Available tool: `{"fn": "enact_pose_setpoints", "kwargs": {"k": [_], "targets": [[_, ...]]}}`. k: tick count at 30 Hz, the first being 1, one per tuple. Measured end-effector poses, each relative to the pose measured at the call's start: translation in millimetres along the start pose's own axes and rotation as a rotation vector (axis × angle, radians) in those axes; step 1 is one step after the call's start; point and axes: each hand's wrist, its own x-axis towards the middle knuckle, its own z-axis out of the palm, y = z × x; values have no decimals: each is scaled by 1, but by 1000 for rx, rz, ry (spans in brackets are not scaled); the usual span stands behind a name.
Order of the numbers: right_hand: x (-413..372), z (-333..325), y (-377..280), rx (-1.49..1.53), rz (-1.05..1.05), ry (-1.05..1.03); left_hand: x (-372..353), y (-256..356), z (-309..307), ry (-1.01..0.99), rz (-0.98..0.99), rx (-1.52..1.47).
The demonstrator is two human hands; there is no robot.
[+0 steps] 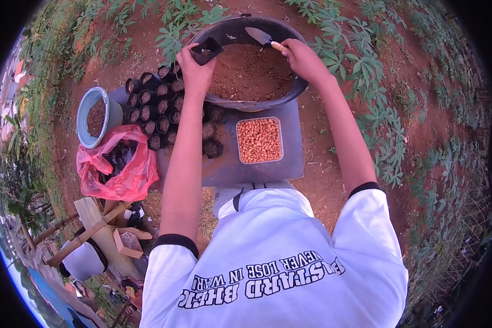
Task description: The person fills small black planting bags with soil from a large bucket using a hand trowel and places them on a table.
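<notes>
Left fingers clamped on one black bag; right fingers clamped on one trowel; one basin.

You've got open air over the soil between the black bag in your left hand and the trowel in your right hand, but the trowel's blade juts into that gap and the tub walls it in. Left of your left forearm, filled bags stand packed, bucket and pink sack beyond. Bare strip of table runs right of the clear box.
</notes>
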Motion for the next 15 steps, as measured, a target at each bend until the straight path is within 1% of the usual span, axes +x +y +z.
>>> {"fn": "enact_pose_setpoints", "kwargs": {"k": [1, 2, 3, 5, 6, 7, 9, 10, 11, 13, 15], "targets": [[-2, 12, -6, 8, -34, 50, 2, -4, -7, -10, -25, -20], [-6, 24, -12, -93, -77, 103, 3, -7, -15, -23, -50, -40], [-22, 7, 5, -171, -21, 28, -15, 7, 7, -26, -84, -52], [-16, 7, -4, -142, -8, 33, -8, 13, 3, 27, -1, 134], [-10, 5, -4, -146, -24, 53, -2, 9, 6, 49, 51, 148], [-7, 3, -1, -103, -18, 28, 0, 9, 8, 59, 60, 142], [2, 5, 3, -57, -18, 3, -1, 9, 9, 13, -26, -1], [10, 9, 4, -33, -42, -61, -1, 10, 7, -23, -101, 19], [17, 14, 4, -6, -65, -124, -1, 10, 7, -15, -99, 26], [29, 24, 5, 15, -86, -152, 0, 5, 7, -11, -73, 18], [38, 36, 5, -35, -6, -179, -3, 5, 7, -4, -75, 31]]}}
